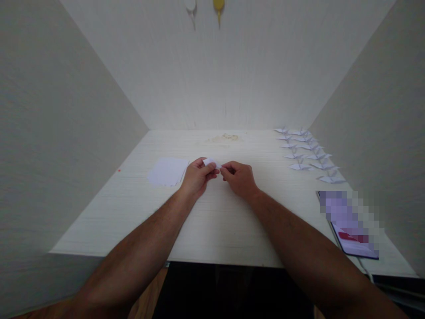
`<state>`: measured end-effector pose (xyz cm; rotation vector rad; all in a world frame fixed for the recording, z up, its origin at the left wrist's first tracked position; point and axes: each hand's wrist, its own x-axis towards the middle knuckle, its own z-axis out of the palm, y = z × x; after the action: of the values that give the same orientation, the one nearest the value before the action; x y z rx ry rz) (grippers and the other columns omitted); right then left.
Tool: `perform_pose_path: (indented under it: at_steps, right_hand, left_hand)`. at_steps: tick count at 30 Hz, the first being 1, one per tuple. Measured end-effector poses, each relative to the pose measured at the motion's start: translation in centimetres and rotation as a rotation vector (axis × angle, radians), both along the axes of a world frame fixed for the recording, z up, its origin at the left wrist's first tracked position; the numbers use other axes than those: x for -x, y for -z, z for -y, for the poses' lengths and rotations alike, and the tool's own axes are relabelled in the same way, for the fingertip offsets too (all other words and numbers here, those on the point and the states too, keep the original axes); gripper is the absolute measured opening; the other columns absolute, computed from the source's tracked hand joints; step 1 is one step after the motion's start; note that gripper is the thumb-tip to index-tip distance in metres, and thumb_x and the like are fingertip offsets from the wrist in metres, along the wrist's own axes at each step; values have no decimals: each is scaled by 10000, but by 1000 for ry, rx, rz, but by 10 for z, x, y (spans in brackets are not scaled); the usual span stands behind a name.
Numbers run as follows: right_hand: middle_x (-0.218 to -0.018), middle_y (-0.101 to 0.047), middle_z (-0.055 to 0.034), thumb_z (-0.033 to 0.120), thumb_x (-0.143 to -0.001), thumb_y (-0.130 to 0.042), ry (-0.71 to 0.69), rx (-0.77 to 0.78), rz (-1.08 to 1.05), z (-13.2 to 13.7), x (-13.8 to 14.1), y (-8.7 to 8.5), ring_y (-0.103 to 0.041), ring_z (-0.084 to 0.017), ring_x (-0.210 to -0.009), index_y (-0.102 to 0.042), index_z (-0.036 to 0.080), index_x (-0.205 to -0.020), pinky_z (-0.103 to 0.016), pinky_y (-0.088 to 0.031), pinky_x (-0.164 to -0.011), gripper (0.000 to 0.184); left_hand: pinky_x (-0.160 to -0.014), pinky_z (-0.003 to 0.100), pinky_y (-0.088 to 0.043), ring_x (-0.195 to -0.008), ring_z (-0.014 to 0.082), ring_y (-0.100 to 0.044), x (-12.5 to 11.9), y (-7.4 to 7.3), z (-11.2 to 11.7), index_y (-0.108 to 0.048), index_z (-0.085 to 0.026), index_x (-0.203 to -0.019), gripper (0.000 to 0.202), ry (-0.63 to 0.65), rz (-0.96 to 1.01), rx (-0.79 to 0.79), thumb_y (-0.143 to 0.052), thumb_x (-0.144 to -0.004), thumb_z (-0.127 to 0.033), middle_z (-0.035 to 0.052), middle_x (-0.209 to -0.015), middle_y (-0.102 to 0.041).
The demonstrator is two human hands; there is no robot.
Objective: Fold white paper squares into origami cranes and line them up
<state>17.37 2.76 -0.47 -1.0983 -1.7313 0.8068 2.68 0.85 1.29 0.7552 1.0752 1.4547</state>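
Near the middle of the white table (pixel 212 221), my left hand (pixel 198 176) grips a small folded piece of white paper (pixel 210 162), its thumb lying across the top. My right hand (pixel 239 176) pinches the right-hand tip of that same paper between thumb and forefinger. The paper is held a little above the tabletop, and its exact folded shape is partly hidden by my fingers. Just left of my left hand lies a loose stack of white paper sheets (pixel 168 172).
Several folded paper cranes (pixel 300 166) stand in two rows at the back right. A tablet-like device (pixel 357 250), partly pixelated, lies at the right with a cable (pixel 365 268). Walls enclose the table on three sides; two hooks (pixel 218 6) hang on the back wall.
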Motion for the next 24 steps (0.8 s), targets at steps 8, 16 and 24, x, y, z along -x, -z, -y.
perform_pose_path:
  at_steps: [8, 16, 24]
  right_hand:
    - [-580, -670, 4, 286, -810, -614, -12, 24, -59, -1, 0, 3, -615, -121, -532, -708, 178, -755, -232, -464, -551, 154]
    - [-583, -678, 1, 291, -812, -615, -57, 68, -103, -2, 0, 3, -637, -123, -532, -702, 182, -735, -225, -478, -538, 159]
    - [-575, -661, 3, 277, -776, -632, -67, 122, -176, -3, 1, 4, -621, -124, -521, -666, 178, -703, -223, -465, -508, 128]
  left_hand:
    - [-519, 187, -511, -586, 101, -644, 1, 0, 0, -582, -130, -827, 369, 42, 3, -2, -848, -573, -174, -2, -709, -667]
    - [-514, 181, -493, -578, 99, -634, 1, -1, 1, -592, -130, -804, 335, 43, 0, -3, -839, -580, -167, 6, -688, -672]
    - [-538, 196, -492, -574, 100, -625, 0, 0, 2, -593, -130, -735, 289, 79, -13, -17, -833, -579, -169, 14, -665, -673]
